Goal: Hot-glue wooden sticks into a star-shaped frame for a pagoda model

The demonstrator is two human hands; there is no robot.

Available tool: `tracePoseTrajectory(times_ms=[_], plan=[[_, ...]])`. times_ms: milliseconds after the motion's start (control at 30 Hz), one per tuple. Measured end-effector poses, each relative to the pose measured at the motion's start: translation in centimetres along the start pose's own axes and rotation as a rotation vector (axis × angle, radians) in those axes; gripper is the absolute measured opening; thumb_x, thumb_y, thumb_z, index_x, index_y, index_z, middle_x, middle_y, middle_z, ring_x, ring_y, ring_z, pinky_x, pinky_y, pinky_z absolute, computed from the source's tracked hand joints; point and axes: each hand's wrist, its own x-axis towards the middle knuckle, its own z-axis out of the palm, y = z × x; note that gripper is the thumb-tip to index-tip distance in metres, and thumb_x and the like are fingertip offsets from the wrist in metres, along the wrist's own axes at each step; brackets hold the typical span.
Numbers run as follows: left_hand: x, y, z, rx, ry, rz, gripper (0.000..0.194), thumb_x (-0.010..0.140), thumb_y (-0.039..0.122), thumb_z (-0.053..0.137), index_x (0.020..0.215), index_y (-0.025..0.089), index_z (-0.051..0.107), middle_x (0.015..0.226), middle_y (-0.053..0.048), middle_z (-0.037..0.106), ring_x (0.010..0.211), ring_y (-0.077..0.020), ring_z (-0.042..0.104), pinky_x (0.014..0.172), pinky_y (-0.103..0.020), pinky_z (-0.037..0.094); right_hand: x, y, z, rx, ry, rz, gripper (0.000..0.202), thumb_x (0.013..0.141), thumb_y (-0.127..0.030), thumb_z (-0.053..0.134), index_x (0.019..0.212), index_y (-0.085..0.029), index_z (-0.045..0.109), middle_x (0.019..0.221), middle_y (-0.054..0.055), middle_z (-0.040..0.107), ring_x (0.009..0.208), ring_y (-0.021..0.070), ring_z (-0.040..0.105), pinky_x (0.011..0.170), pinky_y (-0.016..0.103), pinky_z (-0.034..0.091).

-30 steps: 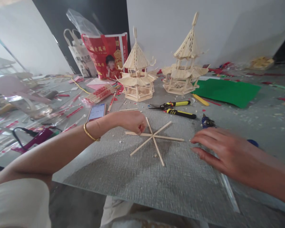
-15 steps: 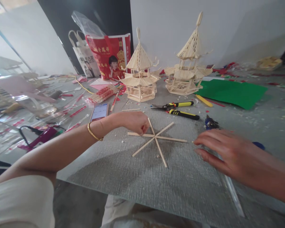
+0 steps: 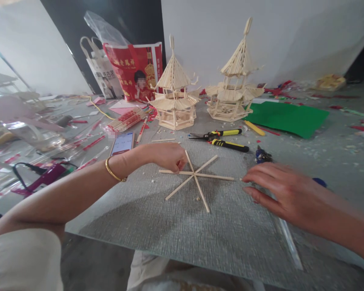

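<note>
Thin wooden sticks, crossed at their middles, form a six-armed star frame [image 3: 210,176] lying flat on the table. My left hand [image 3: 171,157] is closed at its left side, with curled fingertips on the left-pointing stick. Just beyond the right-hand tip hovers my right hand [image 3: 279,188], its thumb and fingers slightly apart. I see nothing held in it; a tiny pale bit lies by its fingertips. Behind the star rest black-and-yellow shears [image 3: 218,139]. Blue-handled nippers [image 3: 263,155] are partly hidden behind my right hand.
Two stick-built pagodas [image 3: 173,105] [image 3: 233,95] stand at the back, near a red bag [image 3: 130,74]. Green sheet [image 3: 288,117] lies at right. A phone [image 3: 123,143], a purple glue gun [image 3: 44,178] and plastic wrappers fill the left. A clear rod [image 3: 288,242] lies under my right arm.
The whole view has shifted slightly, so things appear a little further left. Both hands keep nearly the same places relative to the star frame.
</note>
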Motion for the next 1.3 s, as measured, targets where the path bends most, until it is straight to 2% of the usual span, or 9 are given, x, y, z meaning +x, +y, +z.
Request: tracePoseTrajectory(times_ms=[533,1167,1300], plan=[[0.0,-0.1,0.4,-0.006,0.023,0.028,0.013,0.068,0.01,0.06,0.074,0.018,0.069,0.066,0.003,0.066,0.059,-0.0079,0.053,0.054,-0.021,0.029,-0.3,0.5,0.5,0.053,0.007,0.048,0.024,0.091,-0.031,0.042,0.089,-0.018,0.062,0.086,0.008,0.063,0.08,0.0222,0.061,0.067,0.036,0.047],[-0.3,0.8,0.2,0.09,0.037,-0.001,0.013,0.068,0.012,0.059,0.072,0.018,0.069,0.065,0.001,0.065,0.057,-0.0094,0.05,0.053,-0.023,0.028,-0.6,0.6,0.7,0.08,-0.015,0.1,0.027,0.091,-0.036,0.042,0.091,-0.018,0.062,0.091,0.009,0.063,0.081,0.0227,0.061,0.07,0.041,0.049],[-0.2,0.9,0.2,0.099,0.021,-0.006,0.015,0.068,0.011,0.057,0.073,0.018,0.069,0.067,0.0,0.066,0.058,-0.0104,0.05,0.053,-0.024,0.028,-0.4,0.6,-0.3,0.083,0.036,0.095,0.024,0.091,-0.034,0.043,0.09,-0.018,0.061,0.088,0.009,0.063,0.082,0.0221,0.061,0.07,0.039,0.05]])
